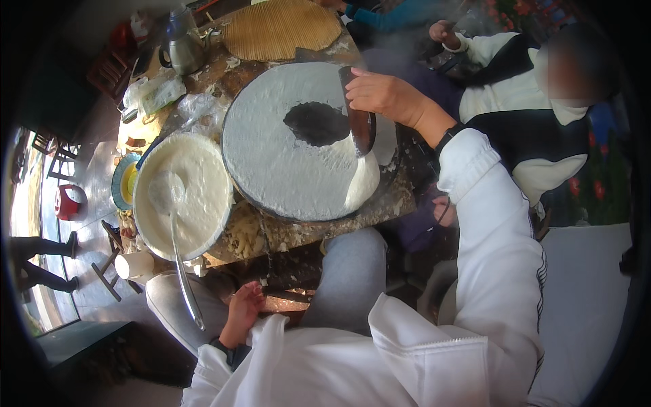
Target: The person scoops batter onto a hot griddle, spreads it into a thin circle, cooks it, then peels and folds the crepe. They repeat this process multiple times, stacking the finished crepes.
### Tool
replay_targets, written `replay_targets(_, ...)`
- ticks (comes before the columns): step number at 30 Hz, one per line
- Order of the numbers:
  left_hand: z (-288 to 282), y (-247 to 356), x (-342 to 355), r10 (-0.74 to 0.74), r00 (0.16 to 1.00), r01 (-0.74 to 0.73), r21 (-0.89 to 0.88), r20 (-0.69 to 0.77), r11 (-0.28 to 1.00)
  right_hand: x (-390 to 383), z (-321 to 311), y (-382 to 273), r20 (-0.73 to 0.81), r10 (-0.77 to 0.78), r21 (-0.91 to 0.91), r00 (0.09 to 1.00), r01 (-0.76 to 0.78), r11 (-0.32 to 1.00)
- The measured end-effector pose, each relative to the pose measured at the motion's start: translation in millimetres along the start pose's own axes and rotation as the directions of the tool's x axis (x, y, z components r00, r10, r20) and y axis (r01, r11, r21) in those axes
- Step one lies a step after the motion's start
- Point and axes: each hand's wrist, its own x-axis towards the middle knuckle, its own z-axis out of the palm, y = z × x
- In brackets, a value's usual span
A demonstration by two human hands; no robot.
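Note:
My right hand (386,98) grips a dark curved wooden scraper (363,127), fingers bent over its upper end. Its lower end meets a thick fold of pale batter (364,183) at the right side of a large round griddle (271,159). A thin greyish-white layer coats most of the griddle around a bare dark patch (317,124) in the middle. My left hand (245,306) rests low by my lap with loosely bent fingers and nothing visible in it. Nearest it is the handle of a metal ladle (182,264), whose bowl lies in a basin of batter (220,230).
A round woven straw mat (281,27) lies beyond the griddle, with a metal kettle (184,51) to its left. Plastic bags (154,93) and a bowl with yellow contents (125,182) sit near the basin. Another person (505,95) is close at the right; a white cup (134,266) stands lower left.

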Motion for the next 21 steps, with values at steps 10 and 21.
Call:
replay_targets(10,-2,-4,5,-0.017,0.999,0.019,0.033,-0.048,0.999,-3,20,-8,0.02,-0.162,0.126,0.987,0.158,0.979)
replay_targets(21,3,-5,11,-0.027,0.997,0.029,0.032,-0.072,0.999,-6,11,-25,-0.004,-0.236,0.117,0.972,0.235,0.965)
